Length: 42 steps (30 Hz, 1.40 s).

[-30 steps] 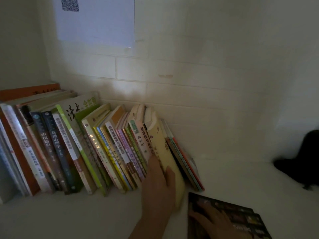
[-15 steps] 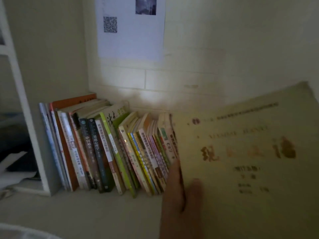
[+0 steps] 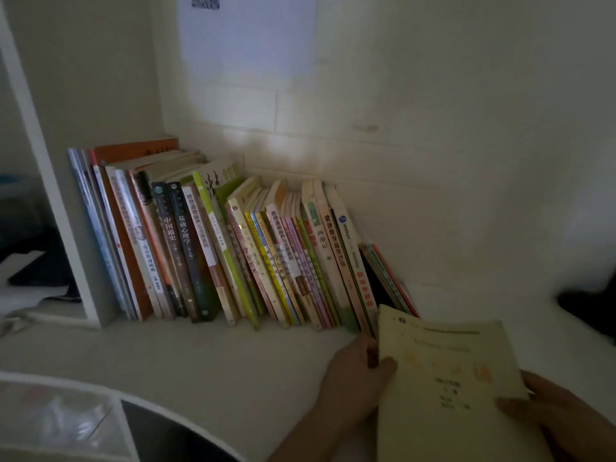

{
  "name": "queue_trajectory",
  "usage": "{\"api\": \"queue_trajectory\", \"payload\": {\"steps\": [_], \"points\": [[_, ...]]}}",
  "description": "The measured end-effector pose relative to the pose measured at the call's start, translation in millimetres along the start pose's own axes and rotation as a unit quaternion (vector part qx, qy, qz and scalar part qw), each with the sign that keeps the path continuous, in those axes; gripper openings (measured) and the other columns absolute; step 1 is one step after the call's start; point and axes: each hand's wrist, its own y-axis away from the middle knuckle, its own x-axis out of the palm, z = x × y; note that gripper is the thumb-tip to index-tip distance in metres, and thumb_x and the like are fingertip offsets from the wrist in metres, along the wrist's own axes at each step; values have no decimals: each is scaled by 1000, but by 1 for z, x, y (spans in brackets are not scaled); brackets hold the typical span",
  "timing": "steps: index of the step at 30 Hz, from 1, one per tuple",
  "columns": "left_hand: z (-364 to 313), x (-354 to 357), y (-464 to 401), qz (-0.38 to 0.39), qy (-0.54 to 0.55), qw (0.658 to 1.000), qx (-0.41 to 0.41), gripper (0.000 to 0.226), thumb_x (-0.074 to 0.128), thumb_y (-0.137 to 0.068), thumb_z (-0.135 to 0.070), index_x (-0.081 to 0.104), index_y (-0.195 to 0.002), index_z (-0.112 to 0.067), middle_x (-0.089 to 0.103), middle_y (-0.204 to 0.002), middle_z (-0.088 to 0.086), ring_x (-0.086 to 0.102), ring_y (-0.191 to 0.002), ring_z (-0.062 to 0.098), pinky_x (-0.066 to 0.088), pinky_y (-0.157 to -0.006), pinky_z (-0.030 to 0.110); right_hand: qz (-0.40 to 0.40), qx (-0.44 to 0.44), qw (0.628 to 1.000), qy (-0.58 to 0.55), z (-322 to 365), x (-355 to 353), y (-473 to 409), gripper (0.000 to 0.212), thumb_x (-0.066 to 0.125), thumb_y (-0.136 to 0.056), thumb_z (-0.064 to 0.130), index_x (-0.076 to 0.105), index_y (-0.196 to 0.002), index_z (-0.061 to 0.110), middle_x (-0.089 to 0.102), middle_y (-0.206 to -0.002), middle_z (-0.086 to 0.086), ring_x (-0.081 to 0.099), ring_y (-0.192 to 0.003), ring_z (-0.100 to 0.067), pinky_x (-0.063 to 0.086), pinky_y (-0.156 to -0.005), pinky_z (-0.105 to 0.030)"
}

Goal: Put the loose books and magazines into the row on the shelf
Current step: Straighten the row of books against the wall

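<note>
At nine o'clock, one leaning row of roughly thirty thin paperback books on the white shelf, count blurred. At five o'clock, one pale yellow softcover book, clamped at its left edge by left hand, gripped at right edge by right hand, just below the row's right end.

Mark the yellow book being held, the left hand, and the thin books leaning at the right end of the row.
yellow book (image 3: 446, 368), head view, front cover centre
left hand (image 3: 353, 378), head view, back of hand
thin books (image 3: 388, 275), head view, their spines
</note>
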Motion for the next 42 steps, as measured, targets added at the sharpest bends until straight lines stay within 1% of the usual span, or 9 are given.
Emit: {"api": "queue_trajectory", "payload": {"steps": [6,10,12,14,17,21,30,39,42], "points": [[-7,2,10,3,-279,958,60,32,47,-89,-47,43,-67,-25,44,-65,-10,45,-68,12,28,-49,22,-36,60,965,251,14,-13,18,4,61,-89,18,61,-92,22,74,-72,2,70,-61,-17,51,-48,-24],[-13,0,5,40,-381,922,53,36,42,-88,-57,47,-72,-25,63,-86,2,56,-75,17,33,-56,26,-107,98,837,527,18,-12,16,45,67,-71,60,57,-84,18,61,-70,3,56,-55,-9,41,-47,-21],[-18,-5,-1,36,-413,909,48,39,45,-86,-59,53,-69,-24,59,-75,1,48,-63,12,33,-52,25,-195,40,772,604,23,-3,8,48,67,-69,62,51,-88,21,53,-76,8,53,-68,-8,40,-55,-24],[-24,-12,-8,-25,-374,924,75,34,49,-87,-53,51,-68,-25,53,-68,-3,48,-63,11,37,-54,26,-236,-60,803,544,32,15,-3,35,65,-76,52,53,-91,24,54,-82,7,54,-76,-12,41,-61,-26],[-34,-29,-17,-193,-211,944,162,18,53,-89,-34,55,-79,-19,56,-76,-4,53,-71,13,44,-62,29,-151,-182,895,379,54,50,-22,23,63,-83,39,56,-98,25,59,-90,6,57,-75,-11,41,-55,-24],[-45,-58,-31,-350,-115,901,231,16,57,-84,-13,53,-100,-12,51,-98,1,49,-89,13,42,-75,26,-79,-326,892,304,87,97,-43,34,58,-89,27,51,-122,24,60,-114,1,59,-94,-13,50,-77,-25],[-35,-66,-41,-337,-159,896,240,47,59,-82,-6,43,-126,-11,47,-120,11,50,-104,21,45,-88,34,-266,-419,772,398,100,134,-86,39,56,-87,44,51,-119,23,65,-111,3,63,-96,-17,47,-71,-30],[-37,-45,-44,-234,-55,946,216,65,48,-85,-54,27,-141,-28,53,-118,-1,55,-103,10,52,-87,39,-233,-459,843,155,94,127,-78,4,64,-82,20,62,-85,17,68,-79,3,62,-74,-14,53,-70,-38],[-35,-42,-42,-231,-7,952,201,71,41,-80,-67,23,-141,-36,52,-125,-5,56,-110,11,52,-88,41,-113,-444,888,23,90,122,-65,10,68,-83,18,67,-93,19,72,-90,2,68,-84,-9,57,-77,-30]]}}
